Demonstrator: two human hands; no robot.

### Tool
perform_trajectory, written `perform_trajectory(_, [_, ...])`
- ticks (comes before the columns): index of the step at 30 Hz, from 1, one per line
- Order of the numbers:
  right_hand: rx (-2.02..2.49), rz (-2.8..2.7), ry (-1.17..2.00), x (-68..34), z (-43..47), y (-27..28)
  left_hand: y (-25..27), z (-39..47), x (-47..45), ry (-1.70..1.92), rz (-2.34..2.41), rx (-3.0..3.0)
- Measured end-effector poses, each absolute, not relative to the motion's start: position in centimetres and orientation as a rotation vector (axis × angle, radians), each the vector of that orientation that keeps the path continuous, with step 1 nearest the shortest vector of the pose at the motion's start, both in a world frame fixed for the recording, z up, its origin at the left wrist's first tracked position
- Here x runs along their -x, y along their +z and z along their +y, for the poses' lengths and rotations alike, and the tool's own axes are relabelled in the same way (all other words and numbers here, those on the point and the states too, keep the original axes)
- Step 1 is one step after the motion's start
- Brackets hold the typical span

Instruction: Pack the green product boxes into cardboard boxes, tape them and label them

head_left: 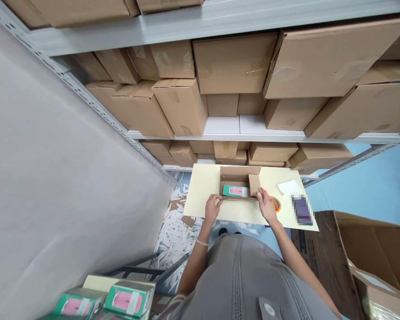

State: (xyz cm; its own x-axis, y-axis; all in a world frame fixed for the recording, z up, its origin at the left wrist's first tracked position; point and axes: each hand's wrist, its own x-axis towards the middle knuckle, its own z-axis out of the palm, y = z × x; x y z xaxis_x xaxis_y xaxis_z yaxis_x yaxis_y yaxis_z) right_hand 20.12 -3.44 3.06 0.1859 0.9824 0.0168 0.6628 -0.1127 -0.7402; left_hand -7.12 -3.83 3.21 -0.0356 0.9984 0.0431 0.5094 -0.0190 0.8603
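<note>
An open cardboard box (pixel 240 198) stands on the pale yellow table (pixel 203 191). Inside it lies a green and pink product box (pixel 236 190), its right end hidden under the right-hand flap (pixel 254 184), which is folded inward. My left hand (pixel 214 207) has its fingers curled at the box's near left corner. At the near right corner, my right hand (pixel 266 205) grips the edge beside that flap. A roll of orange tape (pixel 277 204) lies just past my right hand, partly covered by it.
White paper (pixel 288 187) and a blurred dark object (pixel 302 210) lie on the table's right. Shelves full of cartons (pixel 233 64) rise behind. A large open carton (pixel 320 249) stands right. Shredded paper (pixel 176 231) covers the floor left; more green product boxes (pixel 125 300) sit lower left.
</note>
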Motion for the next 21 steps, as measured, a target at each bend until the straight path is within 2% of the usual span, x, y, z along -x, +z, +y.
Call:
perform_trajectory(5, [1.836, -1.805, 0.615, -20.8, -2.7, 2.8, 3.3, -3.3, 7.2, 0.943, 1.632, -1.611])
perform_trajectory(11, [1.651, -1.828, 0.801, -23.5, -1.6, 3.2, 3.1, -1.9, 7.2, 0.971, 1.663, -1.590])
perform_trajectory(21, [1.877, -1.857, 0.569, -23.1, 2.3, 2.4, 3.0, 1.7, 6.3, 0.877, 1.811, -1.604])
